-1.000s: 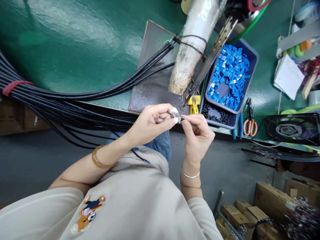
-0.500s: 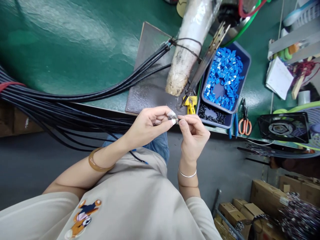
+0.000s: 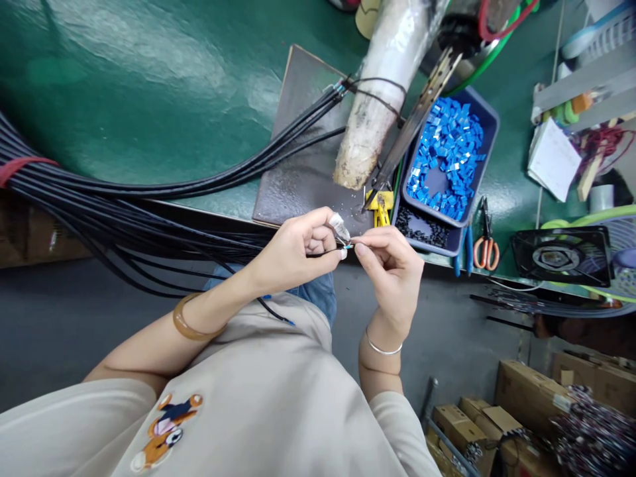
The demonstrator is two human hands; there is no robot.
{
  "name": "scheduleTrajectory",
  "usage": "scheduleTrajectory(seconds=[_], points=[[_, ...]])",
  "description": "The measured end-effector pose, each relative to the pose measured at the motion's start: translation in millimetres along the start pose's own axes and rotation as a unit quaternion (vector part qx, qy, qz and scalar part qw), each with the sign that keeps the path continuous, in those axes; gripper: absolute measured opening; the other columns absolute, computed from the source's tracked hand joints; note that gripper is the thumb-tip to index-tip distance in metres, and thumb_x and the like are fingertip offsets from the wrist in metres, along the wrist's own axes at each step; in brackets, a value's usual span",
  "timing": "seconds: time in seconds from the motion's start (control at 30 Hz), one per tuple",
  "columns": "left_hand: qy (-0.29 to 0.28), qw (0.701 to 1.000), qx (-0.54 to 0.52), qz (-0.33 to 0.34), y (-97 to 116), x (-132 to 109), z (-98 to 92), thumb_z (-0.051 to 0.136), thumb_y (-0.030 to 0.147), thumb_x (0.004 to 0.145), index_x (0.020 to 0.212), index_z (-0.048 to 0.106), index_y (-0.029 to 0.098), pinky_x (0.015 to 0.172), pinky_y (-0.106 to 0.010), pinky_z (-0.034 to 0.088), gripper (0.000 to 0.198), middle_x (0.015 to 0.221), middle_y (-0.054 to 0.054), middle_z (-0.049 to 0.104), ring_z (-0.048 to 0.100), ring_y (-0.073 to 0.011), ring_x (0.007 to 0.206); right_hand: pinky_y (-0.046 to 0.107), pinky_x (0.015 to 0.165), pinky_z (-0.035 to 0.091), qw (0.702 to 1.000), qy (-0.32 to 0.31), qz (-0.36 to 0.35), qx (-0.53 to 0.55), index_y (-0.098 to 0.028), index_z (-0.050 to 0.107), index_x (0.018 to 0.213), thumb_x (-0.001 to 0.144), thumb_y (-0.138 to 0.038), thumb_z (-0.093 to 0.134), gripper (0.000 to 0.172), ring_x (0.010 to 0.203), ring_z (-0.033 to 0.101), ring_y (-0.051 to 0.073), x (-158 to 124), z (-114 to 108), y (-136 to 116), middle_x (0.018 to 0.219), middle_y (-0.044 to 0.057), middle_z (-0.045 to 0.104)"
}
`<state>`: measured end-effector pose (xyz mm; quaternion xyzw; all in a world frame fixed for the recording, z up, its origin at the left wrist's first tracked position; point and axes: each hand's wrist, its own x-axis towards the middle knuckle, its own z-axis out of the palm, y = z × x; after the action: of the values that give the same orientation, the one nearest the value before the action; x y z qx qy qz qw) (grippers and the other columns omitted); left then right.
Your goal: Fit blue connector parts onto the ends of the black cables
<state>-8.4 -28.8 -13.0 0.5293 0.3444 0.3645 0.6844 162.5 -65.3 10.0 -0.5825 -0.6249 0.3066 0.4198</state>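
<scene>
Over the table's front edge, my left hand (image 3: 303,248) pinches the end of a cable between thumb and index finger. A whitish wrap covers the tip of one of its fingers. My right hand (image 3: 392,265) pinches the thin wires (image 3: 348,246) at that end, one of them light blue; their exact shape is too small to tell. A bundle of black cables (image 3: 149,228), tied with a red band (image 3: 30,165), comes in from the left, behind my left hand. A few black cables (image 3: 278,152) lie across a dark board (image 3: 303,179) above my hands.
A plastic-wrapped tube (image 3: 372,99) and a metal bar (image 3: 417,119) overhang the board. Beside them stand a bin (image 3: 489,126) of blue pieces, a tray of small black pieces (image 3: 422,232), a yellow tool (image 3: 381,209), orange-handled scissors (image 3: 485,245) and a black fan (image 3: 564,255).
The fingertips have moved slightly apart, and a light blue wire now shows between them. My right hand has shifted a little right and down.
</scene>
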Motion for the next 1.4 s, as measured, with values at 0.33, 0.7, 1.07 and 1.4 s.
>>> scheduleTrajectory(seconds=[0.33,0.7,1.07,1.4], points=[[0.019,1.000,0.011,0.001,2,-6,-0.5,0.070,0.019,0.077,0.080,0.059,0.010,0.054,-0.016,0.040,0.014,0.066,0.002,0.055,0.047,-0.0041,0.057,0.026,0.044,0.021,0.999,0.005,0.040,0.035,-0.028,0.070,0.100,0.083,-0.025,0.074,0.018,0.048,0.028,0.002,-2,-10,2,0.092,-0.003,0.063],[0.017,0.987,0.127,0.096,-7,-9,-3.9,0.071,0.022,0.082,0.096,0.063,0.011,0.056,-0.017,0.045,0.019,0.067,0.000,0.071,0.061,-0.0088,0.057,0.026,0.048,0.025,0.997,-0.069,0.019,-0.043,-0.021,0.067,0.076,0.084,-0.022,0.070,0.008,0.051,0.029,0.004,-1,-9,-4,0.076,-0.004,0.062],[0.206,0.843,0.343,0.361,-14,-24,18.1,0.068,0.013,0.087,0.086,0.066,0.014,0.063,-0.021,0.048,0.002,0.071,-0.002,0.070,0.058,-0.0095,0.060,0.023,0.045,0.046,0.999,-0.039,0.006,-0.024,-0.027,0.062,0.103,0.089,-0.021,0.065,0.016,0.050,0.062,0.010,-16,-75,-33,0.077,-0.003,0.073],[-0.476,0.879,0.028,-0.018,-12,-7,-41.2,0.058,0.032,0.093,0.069,0.064,0.016,0.049,-0.020,0.043,0.029,0.054,-0.004,0.064,0.057,-0.0112,0.047,0.032,0.065,0.035,0.797,0.064,0.033,-0.600,-0.019,0.063,0.088,0.089,-0.027,0.054,0.011,0.066,0.058,0.018,72,-121,28,0.072,0.005,0.065]])
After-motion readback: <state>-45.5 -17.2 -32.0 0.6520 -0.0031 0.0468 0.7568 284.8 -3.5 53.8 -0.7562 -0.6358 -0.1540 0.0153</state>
